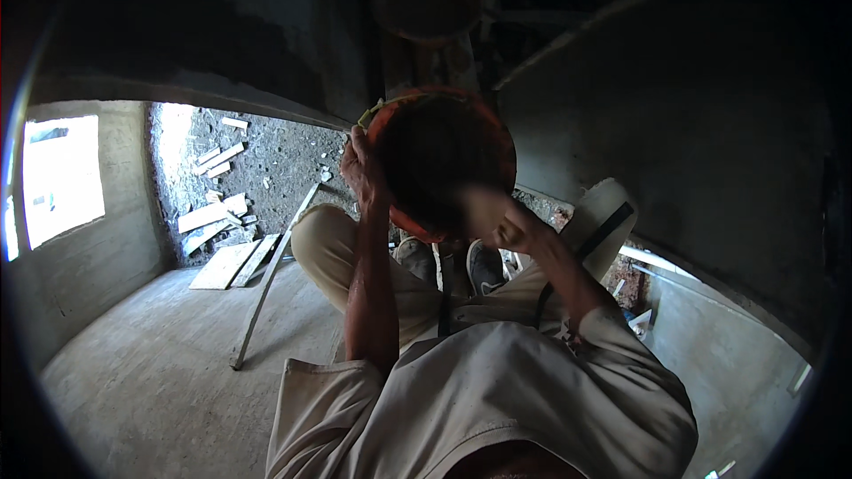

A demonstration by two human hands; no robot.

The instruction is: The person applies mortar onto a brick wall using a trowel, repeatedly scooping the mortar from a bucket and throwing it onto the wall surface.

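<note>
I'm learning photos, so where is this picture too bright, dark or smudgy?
Head view, left: the wall opening glares white; head view, middle: the red bucket is shadowy inside, and the right hand looks blurred; head view, corners: black.

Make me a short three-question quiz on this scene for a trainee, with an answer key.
1. Which of the person's hands holds the left side of the orange-red round bucket?
2. True or false: the bright white rectangular opening is on the picture's left.
3. What shows just below the bucket?
A) dark shoes with pale soles
B) a coiled blue hose
C) a steel ladder

Key:
1. The left hand.
2. True.
3. A.
</note>
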